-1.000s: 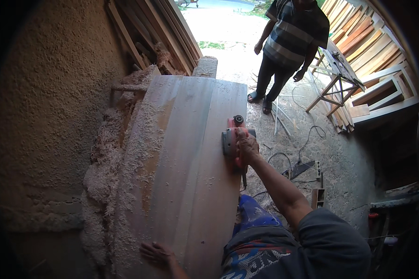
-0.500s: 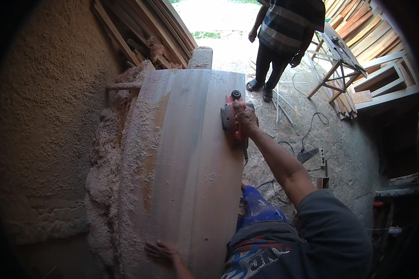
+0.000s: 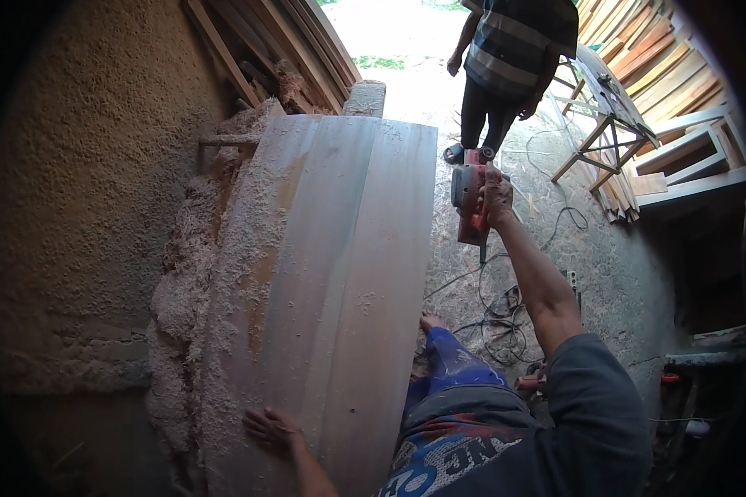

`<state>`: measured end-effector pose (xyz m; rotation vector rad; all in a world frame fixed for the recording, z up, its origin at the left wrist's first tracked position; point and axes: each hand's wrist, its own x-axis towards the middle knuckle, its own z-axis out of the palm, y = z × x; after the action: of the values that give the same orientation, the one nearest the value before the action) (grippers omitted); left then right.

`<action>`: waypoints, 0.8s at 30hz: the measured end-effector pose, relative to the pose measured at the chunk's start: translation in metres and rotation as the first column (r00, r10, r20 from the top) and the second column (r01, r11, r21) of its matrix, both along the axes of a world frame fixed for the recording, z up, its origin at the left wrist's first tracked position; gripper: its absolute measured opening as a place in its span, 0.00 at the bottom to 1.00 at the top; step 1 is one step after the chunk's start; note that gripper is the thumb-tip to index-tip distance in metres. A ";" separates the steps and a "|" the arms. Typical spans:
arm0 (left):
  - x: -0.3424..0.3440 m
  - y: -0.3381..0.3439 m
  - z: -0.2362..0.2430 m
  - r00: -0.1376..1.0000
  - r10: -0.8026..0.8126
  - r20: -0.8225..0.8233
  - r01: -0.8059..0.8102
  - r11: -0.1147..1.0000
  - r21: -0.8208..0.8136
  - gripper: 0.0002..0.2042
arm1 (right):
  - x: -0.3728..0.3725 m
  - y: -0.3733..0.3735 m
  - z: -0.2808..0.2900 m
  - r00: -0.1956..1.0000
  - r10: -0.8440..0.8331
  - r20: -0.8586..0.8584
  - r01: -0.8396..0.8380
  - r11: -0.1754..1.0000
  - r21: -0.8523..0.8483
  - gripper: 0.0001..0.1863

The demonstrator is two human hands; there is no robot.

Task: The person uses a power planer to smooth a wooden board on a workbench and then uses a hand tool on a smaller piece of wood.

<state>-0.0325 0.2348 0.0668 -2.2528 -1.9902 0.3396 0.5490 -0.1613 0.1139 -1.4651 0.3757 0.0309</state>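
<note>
The electric planer is red with grey metal parts, and the big wooden panel is pale pinkish-tan with an orange-brown streak down its left side. Shavings piled beside it are light beige. The rough wall is sandy brown. The other person's shirt has dark grey and white stripes, over black trousers.

A rough, sandy-brown plastered wall fills the left side. Long timber planks lean against it further back. The grey concrete floor is dusted with shavings, and black cables coil across it. Stacked reddish boards line the right, and bright daylight floods the open yard beyond.
</note>
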 end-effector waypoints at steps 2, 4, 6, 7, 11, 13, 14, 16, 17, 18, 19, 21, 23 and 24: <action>-0.004 0.006 -0.004 0.999 -0.007 0.032 0.007 1.000 0.023 0.33 | -0.037 -0.040 -0.008 0.999 -0.028 -0.038 0.027 1.000 -0.012 0.27; -0.023 0.011 -0.021 0.999 0.014 0.047 -0.018 0.996 0.082 0.33 | -0.087 -0.070 -0.020 0.990 -0.031 -0.139 0.028 0.999 -0.025 0.26; -0.008 -0.002 -0.018 0.986 -0.057 0.154 0.055 0.998 0.016 0.33 | -0.133 -0.130 -0.041 0.972 -0.136 -0.192 0.124 0.990 -0.073 0.26; -0.009 -0.008 -0.030 0.965 -0.189 0.184 0.182 0.982 0.055 0.33 | -0.156 -0.161 -0.058 0.969 -0.104 -0.226 0.091 0.994 -0.067 0.25; 0.014 -0.111 -0.035 0.584 -0.750 0.311 0.804 0.587 -0.095 0.35 | -0.248 -0.237 -0.101 0.919 -0.201 -0.338 0.169 0.978 -0.120 0.22; 0.021 -0.170 -0.047 0.307 -0.834 0.458 0.927 0.372 0.057 0.33 | -0.282 -0.259 -0.126 0.895 -0.244 -0.373 0.208 0.969 -0.137 0.23; 0.025 -0.188 -0.047 0.252 -0.825 0.507 0.950 0.310 0.032 0.33 | -0.300 -0.263 -0.131 0.868 -0.278 -0.411 0.240 0.960 -0.143 0.23; 0.032 -0.199 -0.051 0.289 -0.781 0.553 0.936 0.351 0.007 0.34 | -0.320 -0.297 -0.145 0.881 -0.270 -0.388 0.238 0.963 -0.129 0.25; 0.028 -0.198 -0.050 0.318 -0.761 0.565 0.926 0.377 -0.014 0.34 | -0.329 -0.304 -0.146 0.841 -0.291 -0.457 0.258 0.957 -0.135 0.26; 0.018 -0.192 -0.047 0.404 -0.745 0.530 0.885 0.465 -0.021 0.34 | -0.339 -0.314 -0.145 0.794 -0.318 -0.518 0.284 0.947 -0.147 0.28; 0.012 -0.185 -0.044 0.467 -0.716 0.519 0.842 0.540 -0.013 0.34 | -0.341 -0.354 -0.155 0.804 -0.291 -0.519 0.232 0.957 -0.176 0.31; -0.041 -0.161 -0.036 0.689 -0.620 0.375 0.671 0.742 -0.006 0.34 | -0.364 -0.306 -0.122 0.767 -0.344 -0.542 0.309 0.938 -0.158 0.29; -0.105 -0.151 -0.054 0.886 -0.337 0.319 0.354 0.935 0.002 0.33 | -0.359 -0.302 -0.097 0.744 -0.388 -0.544 0.361 0.919 -0.161 0.30; -0.145 -0.148 -0.072 0.938 -0.126 0.323 0.135 0.991 -0.005 0.33 | -0.354 -0.333 -0.115 0.754 -0.375 -0.539 0.362 0.922 -0.135 0.29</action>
<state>-0.1771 0.0868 -0.0050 -2.5821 -1.9678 -0.0199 0.1952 -0.4943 -0.0008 -1.3598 1.1501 0.1395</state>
